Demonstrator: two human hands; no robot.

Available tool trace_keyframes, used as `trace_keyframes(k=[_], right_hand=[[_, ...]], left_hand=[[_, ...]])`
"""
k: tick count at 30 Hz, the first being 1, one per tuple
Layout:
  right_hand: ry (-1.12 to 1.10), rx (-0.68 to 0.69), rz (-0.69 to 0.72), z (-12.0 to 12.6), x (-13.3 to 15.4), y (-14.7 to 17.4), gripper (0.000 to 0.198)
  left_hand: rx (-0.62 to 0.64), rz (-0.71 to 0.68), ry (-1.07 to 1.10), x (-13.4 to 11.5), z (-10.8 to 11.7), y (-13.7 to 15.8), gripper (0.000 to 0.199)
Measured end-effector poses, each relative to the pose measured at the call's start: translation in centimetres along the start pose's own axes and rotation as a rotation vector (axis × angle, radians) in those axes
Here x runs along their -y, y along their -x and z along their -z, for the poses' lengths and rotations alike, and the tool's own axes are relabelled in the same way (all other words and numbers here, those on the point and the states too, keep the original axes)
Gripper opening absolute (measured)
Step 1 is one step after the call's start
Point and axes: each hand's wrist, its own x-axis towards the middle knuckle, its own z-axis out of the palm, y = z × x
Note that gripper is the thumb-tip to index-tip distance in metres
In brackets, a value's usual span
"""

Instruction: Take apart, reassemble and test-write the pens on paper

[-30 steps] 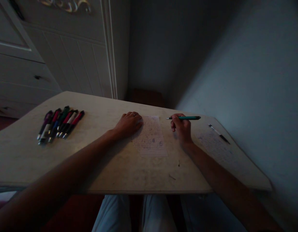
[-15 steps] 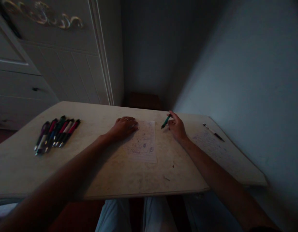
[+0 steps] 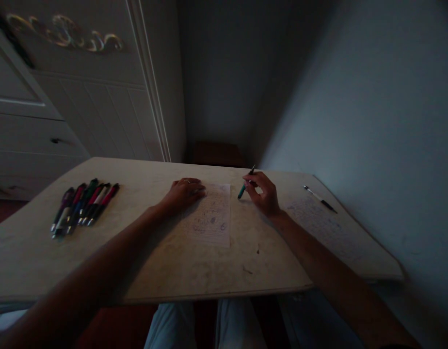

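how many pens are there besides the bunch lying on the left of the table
2: one slim green pen in the person's right hand, and one white-and-black pen lying near the pale tabletop's right edge. The forearms could hide others.

On the left of the pale, stained desk (image 3: 198, 274) we see a cluster of slim multicoloured pens (image 3: 86, 203); near its right edge, a white-and-black pen (image 3: 320, 198). Behind stands a whitish panelled cabinet (image 3: 100, 116) (bearing a shiny scrollwork ornament (image 3: 64, 36)), across from a blue-grey wall (image 3: 373, 121).
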Motion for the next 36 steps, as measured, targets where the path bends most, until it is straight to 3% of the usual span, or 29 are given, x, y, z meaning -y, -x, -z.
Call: trace_keyframes(k=[9,16,22,27,31,36], right_hand=[[-0.436,0.030,-0.397,-1.3,-0.5,0.6,0.042],[-0.511,-0.100,-0.573,-1.6,-0.7,0.0,0.038],[-0.581,-0.081,-0.597,-1.9,0.0,0.0,0.035],[-0.634,0.032,-0.604,-2.3,0.7,0.3,0.040],[-0.616,0.155,-0.595,-2.3,1.1,0.7,0.047],[-0.437,0.265,-0.450,-2.0,1.1,0.8,0.038]], left_hand=[[-0.085,-0.017,0.142,0.1,0.1,-0.1,0.030],[-0.265,-0.025,0.345,-0.6,0.5,-0.4,0.025],[-0.398,-0.073,0.439,-1.3,1.2,-0.3,0.025],[-0.480,-0.101,0.454,-1.1,1.4,-0.4,0.025],[-0.470,-0.066,0.450,-1.2,1.4,-0.4,0.026],[-0.447,-0.033,0.428,-1.5,1.7,-0.4,0.027]])
